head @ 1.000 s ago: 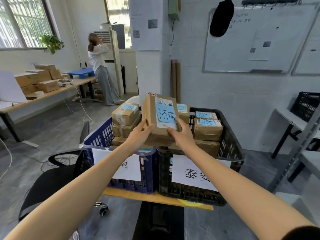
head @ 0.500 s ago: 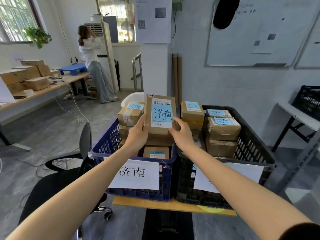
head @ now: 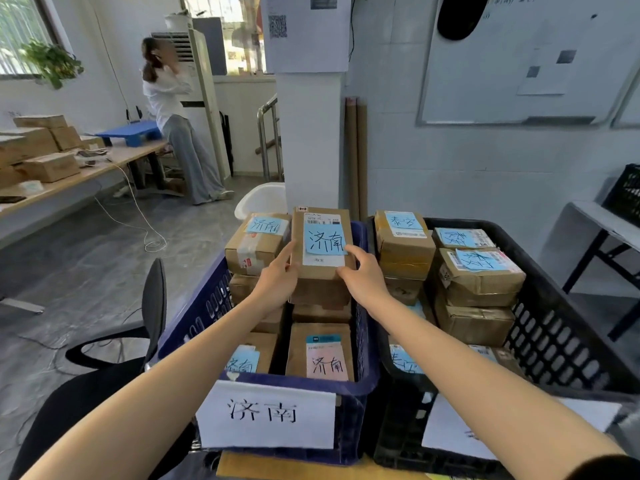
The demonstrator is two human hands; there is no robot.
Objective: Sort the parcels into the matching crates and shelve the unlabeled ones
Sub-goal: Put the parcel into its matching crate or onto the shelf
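Two hands clamp one parcel (head: 323, 249) at centre frame, the left hand (head: 277, 284) gripping its left edge, the right hand (head: 367, 282) pinching its lower right corner; it stands tilted over the tall stack (head: 322, 299) at the upper end of the blue crate (head: 197, 313). Released off-centre, I judge it could slide down into the lower gap or tip right over the rim into the black crate (head: 561, 344); a neighbouring box (head: 256, 247) crowds its left side, so free room lies only above and toward the lower frame.
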